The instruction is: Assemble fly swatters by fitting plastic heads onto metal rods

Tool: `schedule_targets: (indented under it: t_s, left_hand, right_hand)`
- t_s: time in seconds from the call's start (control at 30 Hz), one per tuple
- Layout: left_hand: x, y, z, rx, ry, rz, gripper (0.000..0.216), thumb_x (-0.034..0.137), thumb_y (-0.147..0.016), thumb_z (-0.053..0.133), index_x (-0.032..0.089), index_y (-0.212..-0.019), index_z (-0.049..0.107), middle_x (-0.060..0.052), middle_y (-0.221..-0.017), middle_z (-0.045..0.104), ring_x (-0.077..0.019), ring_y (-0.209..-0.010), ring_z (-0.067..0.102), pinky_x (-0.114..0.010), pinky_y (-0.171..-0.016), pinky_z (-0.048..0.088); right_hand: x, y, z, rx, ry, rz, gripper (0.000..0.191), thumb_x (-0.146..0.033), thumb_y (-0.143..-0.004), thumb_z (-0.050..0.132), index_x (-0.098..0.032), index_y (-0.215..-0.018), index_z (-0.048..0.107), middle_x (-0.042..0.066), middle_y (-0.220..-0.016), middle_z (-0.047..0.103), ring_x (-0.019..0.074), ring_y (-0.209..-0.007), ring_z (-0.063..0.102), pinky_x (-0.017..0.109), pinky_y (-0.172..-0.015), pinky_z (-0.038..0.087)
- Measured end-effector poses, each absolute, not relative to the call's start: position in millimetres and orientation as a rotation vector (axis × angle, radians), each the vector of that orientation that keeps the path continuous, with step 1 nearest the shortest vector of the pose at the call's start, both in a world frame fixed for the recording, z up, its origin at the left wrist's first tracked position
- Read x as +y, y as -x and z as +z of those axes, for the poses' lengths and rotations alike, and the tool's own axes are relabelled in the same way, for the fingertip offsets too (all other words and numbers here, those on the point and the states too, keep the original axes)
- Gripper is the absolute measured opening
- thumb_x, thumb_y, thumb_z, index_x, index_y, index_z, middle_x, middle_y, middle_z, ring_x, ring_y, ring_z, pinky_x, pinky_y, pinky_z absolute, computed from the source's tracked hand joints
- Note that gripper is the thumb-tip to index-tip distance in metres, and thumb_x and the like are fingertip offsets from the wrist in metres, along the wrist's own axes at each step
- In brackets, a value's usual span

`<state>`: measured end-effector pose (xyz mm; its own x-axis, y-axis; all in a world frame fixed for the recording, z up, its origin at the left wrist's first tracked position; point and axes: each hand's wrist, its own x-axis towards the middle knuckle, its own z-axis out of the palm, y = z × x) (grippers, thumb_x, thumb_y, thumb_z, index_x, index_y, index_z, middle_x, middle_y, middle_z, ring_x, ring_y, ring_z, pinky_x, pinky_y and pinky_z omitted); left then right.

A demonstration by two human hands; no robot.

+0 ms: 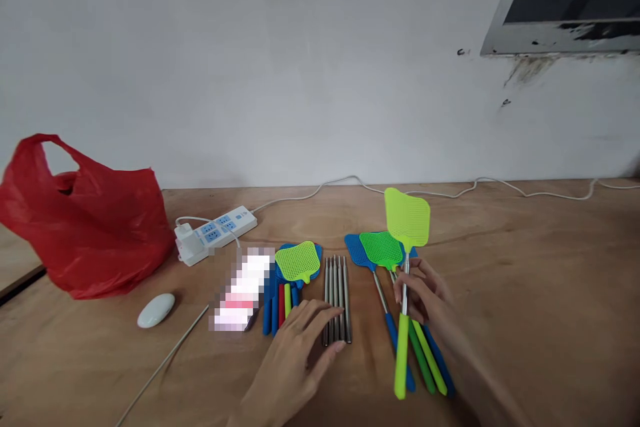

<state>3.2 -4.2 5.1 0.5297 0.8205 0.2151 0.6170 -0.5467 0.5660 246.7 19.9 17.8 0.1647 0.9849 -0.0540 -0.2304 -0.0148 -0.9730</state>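
My right hand (427, 293) grips a yellow-green fly swatter (407, 220) by its metal shaft, head up and handle down. Beneath it lie other assembled fly swatters, among them a blue one (357, 250) and a green one (383, 248). My left hand (300, 347) hovers with fingers apart near a row of metal rods (336, 287); whether a fingertip touches them I cannot tell. Left of the rods are loose swatter heads, a yellow-green one (299, 261) on top of blue. Coloured handles (281, 305) in blue, red and yellow-green lie below them, partly hidden by my left hand.
A red plastic bag (100, 227) stands at the left. Near it are a white power strip (220, 233) with a plug, a white mouse-shaped object (156, 311), and a blurred-out phone-like item (245, 290). Cables cross the wooden table (540, 280), which meets a white wall.
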Motion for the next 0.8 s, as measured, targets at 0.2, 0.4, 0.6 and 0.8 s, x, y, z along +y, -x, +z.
schedule_targets:
  t_s: [0.2, 0.4, 0.6, 0.8]
  left_hand:
    - [-26.4, -14.6, -1.2, 1.210, -2.101, 0.761, 0.032, 0.039, -0.102, 0.046, 0.033, -0.133, 0.051, -0.003, -0.119, 0.069, -0.0226, -0.105, 0.066, -0.033, -0.088, 0.056]
    - [-22.9, -21.0, 1.4, 1.372, -2.015, 0.711, 0.027, 0.044, -0.103, 0.039, 0.027, -0.110, 0.058, 0.000, -0.089, 0.070, -0.0184, -0.074, 0.066, -0.024, -0.062, 0.051]
    - [-12.9, -4.8, 3.9, 1.346, -2.140, 0.767, 0.025, 0.040, -0.104, 0.037, 0.026, -0.094, 0.055, 0.001, -0.082, 0.070, -0.0189, -0.072, 0.068, -0.024, -0.064, 0.050]
    - [-12.7, 2.9, 6.6, 1.311, -2.240, 0.691, 0.018, 0.038, -0.104, 0.038, 0.028, -0.101, 0.053, 0.002, -0.086, 0.071, -0.0194, -0.074, 0.069, -0.024, -0.065, 0.047]
  right_hand:
    - [18.2, -227.6, 20.5, -0.682, 0.944, 1.301, 0.035, -0.052, -0.076, 0.075, -0.021, -0.073, 0.058, 0.003, -0.066, 0.071, 0.0111, -0.044, 0.050, 0.024, -0.042, 0.036]
    - [12.1, -218.3, 24.2, -0.668, 0.895, 1.450, 0.028, -0.044, -0.073, 0.079, -0.019, -0.083, 0.071, 0.008, -0.085, 0.074, 0.0158, -0.064, 0.059, 0.027, -0.057, 0.044]
    - [14.3, -229.3, 25.4, -0.540, 0.862, 1.613, 0.032, -0.048, -0.079, 0.067, -0.018, -0.090, 0.074, 0.010, -0.085, 0.071, 0.0182, -0.063, 0.053, 0.029, -0.053, 0.040]
    - [14.6, -222.1, 21.4, -0.494, 0.830, 1.558, 0.031, -0.052, -0.081, 0.066, -0.021, -0.082, 0.067, 0.006, -0.075, 0.067, 0.0148, -0.055, 0.045, 0.027, -0.050, 0.039]
